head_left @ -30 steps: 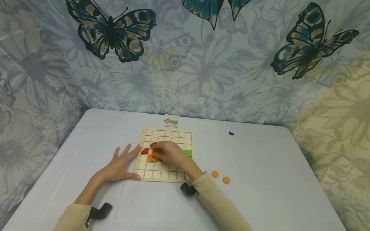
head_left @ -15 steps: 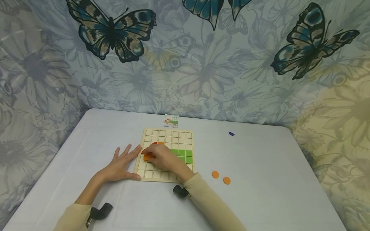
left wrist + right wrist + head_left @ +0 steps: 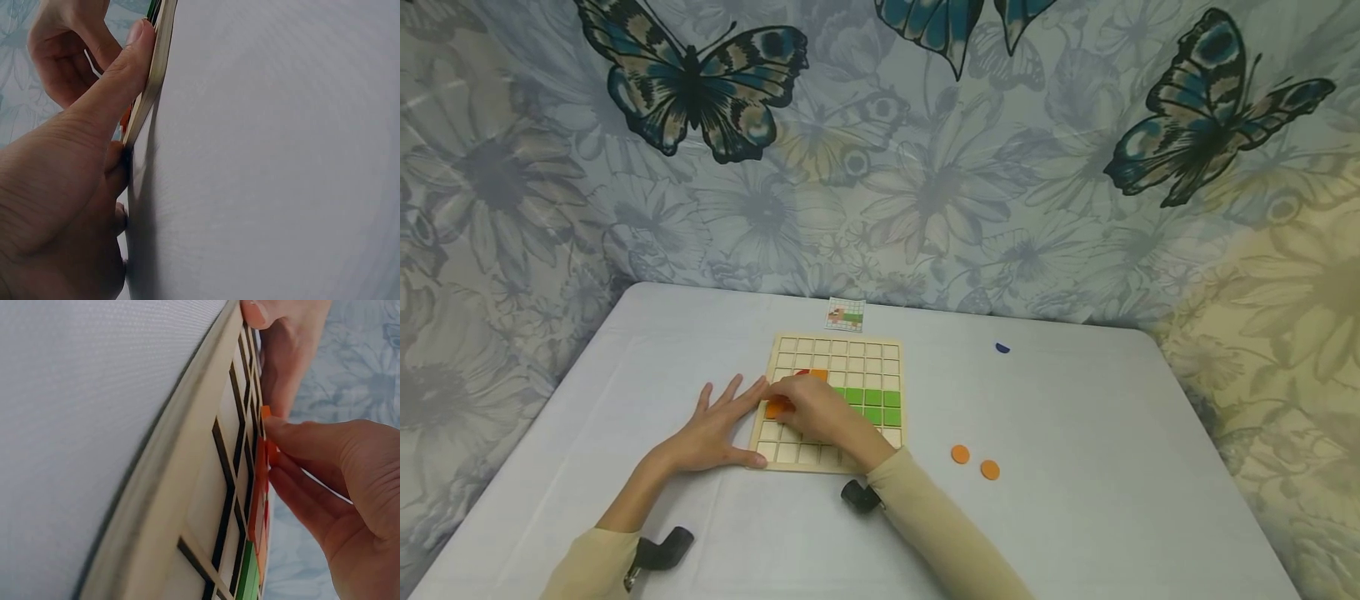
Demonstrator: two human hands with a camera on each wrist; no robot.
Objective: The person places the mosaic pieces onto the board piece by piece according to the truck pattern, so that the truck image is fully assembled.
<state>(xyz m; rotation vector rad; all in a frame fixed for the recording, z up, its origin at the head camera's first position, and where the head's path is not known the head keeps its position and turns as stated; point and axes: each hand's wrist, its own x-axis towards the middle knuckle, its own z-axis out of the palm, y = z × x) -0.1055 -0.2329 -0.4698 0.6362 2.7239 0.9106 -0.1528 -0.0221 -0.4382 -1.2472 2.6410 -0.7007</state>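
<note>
A wooden grid board [image 3: 842, 469] lies on the white table. My left hand [image 3: 715, 429] is spread flat at its left side, thumb and index fingertip touching the frame. Over the board's left columns, my right hand [image 3: 820, 408] pinches an orange square tile [image 3: 772, 410] between thumb and fingers, at the leftmost column. The right wrist view shows orange tile [image 3: 266, 412] at the thumb tip. Green tiles [image 3: 872, 415] fill cells in two rows to the right. A red piece [image 3: 802, 372] and another orange tile [image 3: 820, 375] sit above my right hand, which hides several cells.
Two orange discs [image 3: 960, 454] lie right of the board. Farther back is a dark blue half-disc [image 3: 1002, 347]. A small pattern card [image 3: 846, 315] lies behind the board, near the patterned backdrop. Black wrist cameras [image 3: 664, 550] jut out by both sleeves.
My right hand has moved left across the board with the orange tile, to the leftmost column. More green tiles have come into view behind it. My left hand stays put.
</note>
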